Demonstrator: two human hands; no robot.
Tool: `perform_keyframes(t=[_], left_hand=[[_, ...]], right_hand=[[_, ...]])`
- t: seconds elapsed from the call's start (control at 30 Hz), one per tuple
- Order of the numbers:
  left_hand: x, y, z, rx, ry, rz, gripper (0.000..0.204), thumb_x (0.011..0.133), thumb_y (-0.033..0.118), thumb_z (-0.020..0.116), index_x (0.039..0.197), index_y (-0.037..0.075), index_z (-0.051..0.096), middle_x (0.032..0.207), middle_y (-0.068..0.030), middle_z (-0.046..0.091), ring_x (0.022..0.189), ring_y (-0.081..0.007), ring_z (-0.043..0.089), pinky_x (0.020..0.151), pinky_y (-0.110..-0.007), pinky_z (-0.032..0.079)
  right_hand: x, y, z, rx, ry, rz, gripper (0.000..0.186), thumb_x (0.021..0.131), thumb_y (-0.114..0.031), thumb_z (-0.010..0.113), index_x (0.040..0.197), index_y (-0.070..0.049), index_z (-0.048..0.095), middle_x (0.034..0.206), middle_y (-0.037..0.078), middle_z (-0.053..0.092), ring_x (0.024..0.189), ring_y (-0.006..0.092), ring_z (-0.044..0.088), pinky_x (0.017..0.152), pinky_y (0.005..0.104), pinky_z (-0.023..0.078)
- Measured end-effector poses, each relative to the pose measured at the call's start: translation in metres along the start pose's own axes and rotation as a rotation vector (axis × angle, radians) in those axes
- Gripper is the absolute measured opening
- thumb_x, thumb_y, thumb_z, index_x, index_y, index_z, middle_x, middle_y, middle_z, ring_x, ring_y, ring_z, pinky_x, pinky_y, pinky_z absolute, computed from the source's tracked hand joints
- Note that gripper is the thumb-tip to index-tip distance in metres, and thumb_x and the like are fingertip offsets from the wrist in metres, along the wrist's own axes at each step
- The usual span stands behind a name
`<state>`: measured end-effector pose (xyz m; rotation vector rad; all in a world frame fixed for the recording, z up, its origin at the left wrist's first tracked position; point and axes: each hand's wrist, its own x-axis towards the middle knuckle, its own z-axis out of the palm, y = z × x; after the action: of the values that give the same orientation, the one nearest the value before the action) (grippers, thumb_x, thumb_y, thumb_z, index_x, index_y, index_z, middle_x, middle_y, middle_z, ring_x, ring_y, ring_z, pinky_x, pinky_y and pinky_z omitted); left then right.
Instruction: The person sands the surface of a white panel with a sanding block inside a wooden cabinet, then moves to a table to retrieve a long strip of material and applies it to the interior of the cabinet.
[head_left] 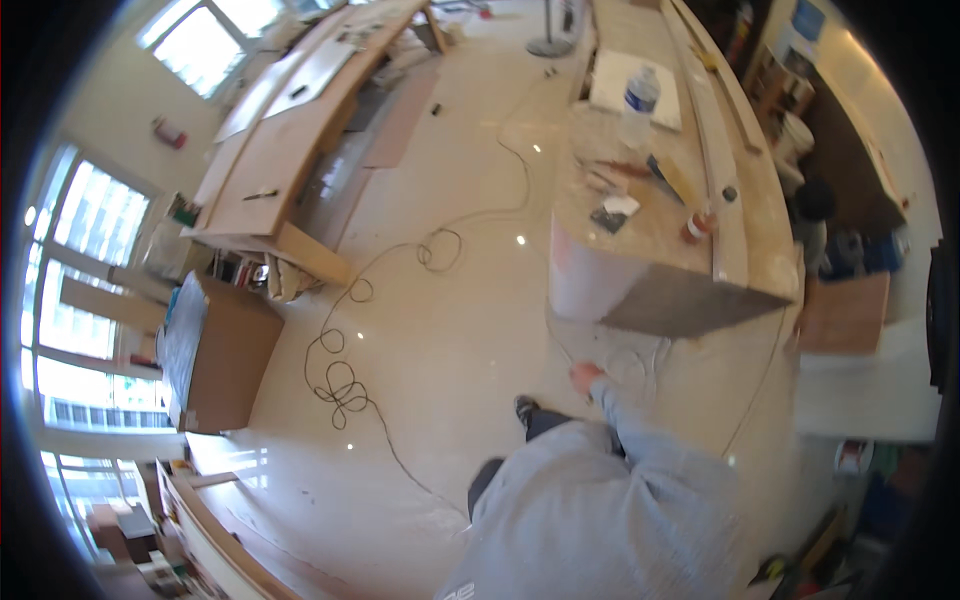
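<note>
My right hand reaches forward from a grey sleeve, low over the floor beside the rounded near end of the long workbench. Its fingers look curled at a pale cord, but what they grip is too small to make out. Loops of pale cable lie just to its right. My left hand is hidden behind my body or out of view. A dark shoe shows below the hand.
A dark cable snakes in loops across the floor. At left stand a wooden table and a large cardboard box. The workbench carries a bottle and tools. A dark rounded shape is at far right.
</note>
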<state>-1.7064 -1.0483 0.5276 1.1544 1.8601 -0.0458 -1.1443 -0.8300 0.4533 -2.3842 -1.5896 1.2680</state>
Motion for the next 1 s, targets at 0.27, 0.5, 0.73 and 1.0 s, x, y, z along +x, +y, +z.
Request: perform_keyframes(t=[0.27,0.5,0.73,1.0], left_hand=[[0.190,0.145,-0.176,-0.246,-0.078,-0.045,0.056,0.096,0.015,0.068,0.150,0.005,0.058,0.095,-0.0152,0.078,0.080,-0.0239,0.076,0.065,-0.039,0.063],[0.418,0.273,-0.267,0.448,-0.121,0.384,0.063,0.092,0.018,0.075,0.151,0.005,0.057,0.106,-0.0129,0.081,0.087,-0.0197,0.078,0.078,-0.036,0.064],[0.597,0.458,-0.353,0.132,-0.532,-0.049,0.069,0.083,0.015,0.088,0.147,0.013,0.063,0.091,-0.0110,0.082,0.084,-0.0176,0.079,0.083,-0.037,0.065],[0.718,0.710,-0.373,0.384,-0.187,0.510,0.052,0.092,0.029,0.074,0.142,0.014,0.067,0.093,-0.0148,0.080,0.081,-0.0238,0.077,0.081,-0.041,0.061]], right_hand=[[0.067,-0.227,-0.139,0.201,0.124,-0.385,0.038,0.088,-0.007,0.064,0.126,-0.004,0.068,0.127,0.022,0.063,0.123,0.0440,0.062,0.105,0.0487,0.052],[0.152,-0.275,-0.175,0.379,0.399,-0.252,0.044,0.086,-0.018,0.075,0.127,-0.006,0.065,0.120,0.023,0.065,0.112,0.0419,0.065,0.098,0.0474,0.054],[0.206,-0.316,-0.291,0.554,0.582,0.017,0.036,0.087,-0.020,0.077,0.119,-0.004,0.071,0.106,0.022,0.076,0.102,0.0406,0.073,0.091,0.0475,0.057],[0.361,-0.208,-0.286,0.470,0.459,0.456,0.035,0.090,-0.025,0.071,0.117,-0.003,0.071,0.107,0.026,0.075,0.103,0.0443,0.072,0.090,0.0505,0.056]])
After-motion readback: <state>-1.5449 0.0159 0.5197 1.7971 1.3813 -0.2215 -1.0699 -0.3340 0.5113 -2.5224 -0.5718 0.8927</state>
